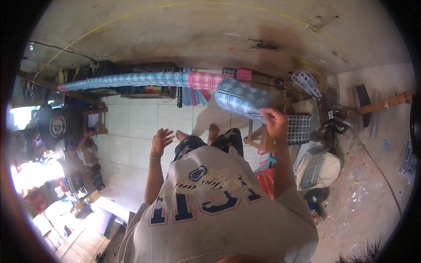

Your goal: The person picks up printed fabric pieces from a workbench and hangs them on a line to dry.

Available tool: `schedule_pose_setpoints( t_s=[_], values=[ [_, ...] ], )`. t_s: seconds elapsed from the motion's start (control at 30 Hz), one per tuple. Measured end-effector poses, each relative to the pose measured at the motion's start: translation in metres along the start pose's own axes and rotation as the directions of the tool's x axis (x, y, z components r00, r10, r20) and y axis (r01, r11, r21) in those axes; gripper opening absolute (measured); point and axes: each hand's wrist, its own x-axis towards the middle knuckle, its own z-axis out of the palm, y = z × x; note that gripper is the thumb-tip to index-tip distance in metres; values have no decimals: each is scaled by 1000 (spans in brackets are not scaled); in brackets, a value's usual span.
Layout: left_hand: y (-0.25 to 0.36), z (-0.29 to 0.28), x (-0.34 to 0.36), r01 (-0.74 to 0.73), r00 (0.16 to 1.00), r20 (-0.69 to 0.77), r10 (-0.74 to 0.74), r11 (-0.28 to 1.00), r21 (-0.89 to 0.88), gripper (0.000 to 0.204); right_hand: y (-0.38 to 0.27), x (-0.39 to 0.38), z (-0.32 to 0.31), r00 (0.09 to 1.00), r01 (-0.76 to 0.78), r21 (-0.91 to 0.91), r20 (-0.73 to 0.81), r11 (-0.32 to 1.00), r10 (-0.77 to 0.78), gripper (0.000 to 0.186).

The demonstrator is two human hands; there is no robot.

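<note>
A blue-and-white checked piece of cloth [241, 100], slightly blurred, hangs in front of me at the right end of a long row. My right hand [273, 122] has its fingers closed at the lower right edge of this cloth. Reaching to the left from there is a pink checked section [205, 80], then a long run of blue checked cloth [131, 80]. What carries the row is hidden under the cloth. My left hand [162, 139] is raised over the floor near my left knee, fingers apart, holding nothing.
A wooden stool [258, 141] stands below my right hand, beside a black-and-white checked piece [299, 129]. To the right are a whitish sack [324, 168] and a red plastic bag [265, 181]. Another person in a dark shirt [55, 125] is at the left, near a wooden stand [103, 119].
</note>
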Motion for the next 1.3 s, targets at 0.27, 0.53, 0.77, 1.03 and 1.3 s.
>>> schedule_pose_setpoints(
  t_s=[0.27,0.53,0.77,1.03,1.3],
  values=[
    [-48,-23,-17,150,981,-138,-136,984,98,67,76,50,-33,995,-94,33,-27,995,95,14],
    [-88,-63,-57,205,955,-237,-181,975,84,69,151,66,-25,936,-341,188,-25,921,351,20],
    [-134,-87,-66,341,895,-329,-300,937,71,62,164,74,-27,906,-408,339,32,848,423,28],
    [-131,-95,-76,352,905,-279,-320,933,72,58,172,75,-26,911,-385,315,-19,867,412,35],
    [-128,-118,-88,271,947,-197,-253,960,72,61,199,30,-24,804,-108,269,-543,957,244,23]
  ],
)
